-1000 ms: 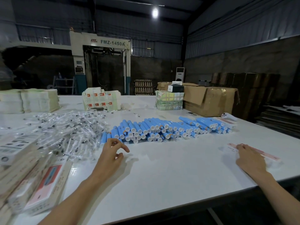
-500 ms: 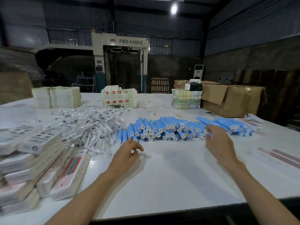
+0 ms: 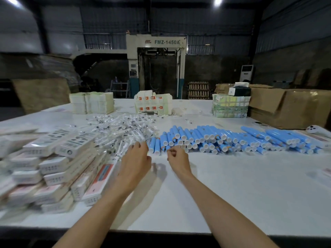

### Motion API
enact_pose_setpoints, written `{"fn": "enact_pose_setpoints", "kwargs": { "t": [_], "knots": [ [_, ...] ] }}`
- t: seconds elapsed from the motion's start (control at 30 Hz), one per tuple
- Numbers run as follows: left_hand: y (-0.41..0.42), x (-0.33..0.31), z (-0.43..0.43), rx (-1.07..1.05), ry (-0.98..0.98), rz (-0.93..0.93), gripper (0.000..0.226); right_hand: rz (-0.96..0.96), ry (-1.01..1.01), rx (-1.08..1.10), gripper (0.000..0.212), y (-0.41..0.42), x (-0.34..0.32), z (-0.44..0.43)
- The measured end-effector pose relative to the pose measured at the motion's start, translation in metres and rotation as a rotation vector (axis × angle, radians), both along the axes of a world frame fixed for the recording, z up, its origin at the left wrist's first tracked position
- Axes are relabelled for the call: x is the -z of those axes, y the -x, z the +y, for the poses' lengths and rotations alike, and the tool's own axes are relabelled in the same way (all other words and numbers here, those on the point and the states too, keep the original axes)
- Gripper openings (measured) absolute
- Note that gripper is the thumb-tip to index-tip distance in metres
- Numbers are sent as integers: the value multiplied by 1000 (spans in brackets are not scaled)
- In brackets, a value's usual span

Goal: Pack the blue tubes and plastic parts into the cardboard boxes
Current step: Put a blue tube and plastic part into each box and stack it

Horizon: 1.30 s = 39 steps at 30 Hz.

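A long heap of blue tubes (image 3: 223,138) with white caps lies across the middle and right of the white table (image 3: 232,194). To its left sits a pile of clear-bagged plastic parts (image 3: 121,129). Narrow printed cardboard boxes (image 3: 68,158) are stacked at the near left. My left hand (image 3: 136,158) reaches forward, its fingertips at the near edge of the plastic parts pile. Just in front of the left end of the tube heap is my right hand (image 3: 177,158), fingers curled, with nothing visible in it.
Bundles of flat cartons (image 3: 91,102) (image 3: 153,102) (image 3: 230,106) stand along the table's far side. A large brown carton (image 3: 290,108) sits at the far right, with a white handheld device (image 3: 315,130) in front of it. A big machine stands behind the table.
My view has swung left. My right hand crossed from the right side to the left end of the tubes and curled its fingers. My left hand moved up to the plastic parts pile.
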<state>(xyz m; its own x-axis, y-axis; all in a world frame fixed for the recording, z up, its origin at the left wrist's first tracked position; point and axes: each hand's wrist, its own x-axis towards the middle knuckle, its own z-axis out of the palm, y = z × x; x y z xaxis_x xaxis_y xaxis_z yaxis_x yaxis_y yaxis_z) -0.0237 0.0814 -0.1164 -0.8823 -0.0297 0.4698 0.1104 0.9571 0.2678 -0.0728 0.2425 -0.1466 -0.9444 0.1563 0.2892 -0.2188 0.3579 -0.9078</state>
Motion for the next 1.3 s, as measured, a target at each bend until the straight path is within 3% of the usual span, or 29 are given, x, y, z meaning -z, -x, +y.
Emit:
{"fn": "enact_pose_setpoints", "kwargs": {
  "t": [0.13, 0.33, 0.5, 0.6, 0.67, 0.87, 0.93, 1.03, 1.17, 1.3],
  "knots": [
    [-8, -18, -36, -284, 271, -4, 34, -52, 57, -16, 13, 8, 8, 6],
    [-22, -46, -79, -561, 459, -37, 31, -43, 110, -66, 15, 11, 12, 5],
    [-28, -65, -95, -605, 612, 110, 36, -41, 139, -83, 16, 12, 15, 6],
    [-25, -77, -110, -702, 621, -43, 45, -37, 135, -87, 16, 10, 14, 6],
    [-23, -78, -118, -668, 596, -164, 39, -33, 126, -94, 16, 9, 12, 6],
    [-29, -70, -110, -537, 586, -128, 17, -36, 111, -115, 16, 4, 10, 6],
    [-25, -66, -108, -480, 510, -67, 17, -33, 106, -118, 16, 4, 9, 6],
    [-19, -69, -97, -223, 200, -31, 23, -27, 99, -119, 15, 4, 8, 6],
    [-10, -85, -67, 133, -325, -177, 26, -11, 89, -105, 15, 6, 8, 7],
    [-2, -72, -35, 315, -587, -300, 14, -1, 94, -97, 16, 6, 8, 9]
  ]
}}
